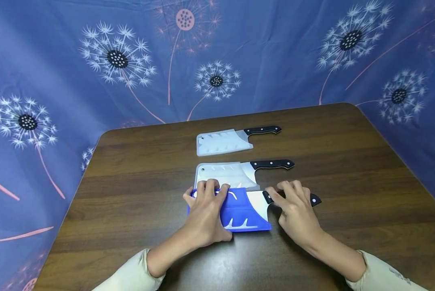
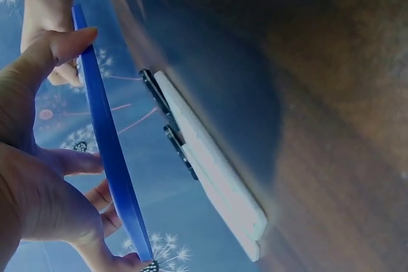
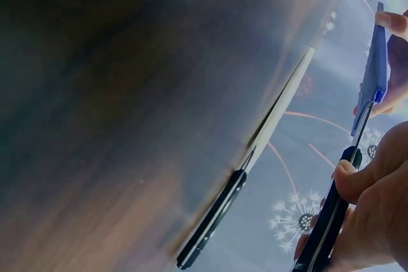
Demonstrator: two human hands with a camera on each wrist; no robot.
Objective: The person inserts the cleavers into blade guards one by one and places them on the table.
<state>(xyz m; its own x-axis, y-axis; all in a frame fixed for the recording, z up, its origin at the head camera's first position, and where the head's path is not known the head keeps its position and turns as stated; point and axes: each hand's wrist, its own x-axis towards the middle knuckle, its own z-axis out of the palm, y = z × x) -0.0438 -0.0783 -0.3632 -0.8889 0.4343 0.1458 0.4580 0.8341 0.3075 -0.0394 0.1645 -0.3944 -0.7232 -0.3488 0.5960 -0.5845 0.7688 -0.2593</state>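
Note:
A cleaver with a black riveted handle [image 3: 328,221] has a blue blade sheath [image 1: 244,210] over most of its blade, with a strip of bare white blade [image 1: 259,202] beside the handle. My left hand [image 1: 206,216] grips the sheath across its width, thumb on the near edge and fingers over the far edge. My right hand [image 1: 295,214] holds the handle, covering most of it from the head view. Both wrist views show this cleaver raised off the table. Behind it lies a second cleaver in a whitish sheath [image 1: 221,173], its lower edge partly hidden.
A smaller cleaver in a whitish sheath [image 1: 222,142] lies farther back, its black handle [image 1: 262,130] pointing right. All are over a brown wooden table [image 1: 137,178]. A blue cloth with dandelion prints [image 1: 275,60] hangs behind the table and along its sides.

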